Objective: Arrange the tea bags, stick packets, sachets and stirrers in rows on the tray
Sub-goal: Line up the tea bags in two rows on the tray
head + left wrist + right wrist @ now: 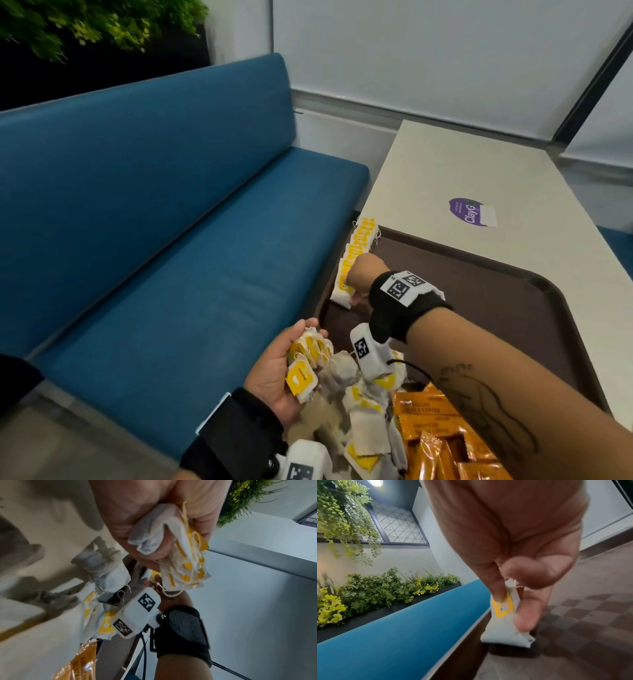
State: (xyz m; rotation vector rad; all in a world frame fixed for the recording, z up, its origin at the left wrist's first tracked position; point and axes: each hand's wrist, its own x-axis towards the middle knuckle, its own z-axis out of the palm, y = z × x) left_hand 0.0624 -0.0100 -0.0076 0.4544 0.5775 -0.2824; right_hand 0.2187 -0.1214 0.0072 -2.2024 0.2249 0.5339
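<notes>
A dark brown tray (pixel 507 308) lies on the table. Along its left edge runs a row of white tea bags with yellow tags (pixel 359 243). My right hand (pixel 359 284) pinches a tea bag (pixel 503 616) at the near end of that row, its lower end touching the tray floor (pixel 583 615). My left hand (pixel 291 366) is cupped palm-up near the tray's near-left corner, holding a bunch of tea bags (pixel 181 561). A loose heap of tea bags (pixel 359 418) and orange stick packets (pixel 431 431) lies at the near end of the tray.
A blue bench (pixel 171 240) runs close along the tray's left side. The cream table (pixel 462 178) extends beyond the tray and bears a purple sticker (pixel 471 211). Plants (pixel 368 591) stand behind the bench.
</notes>
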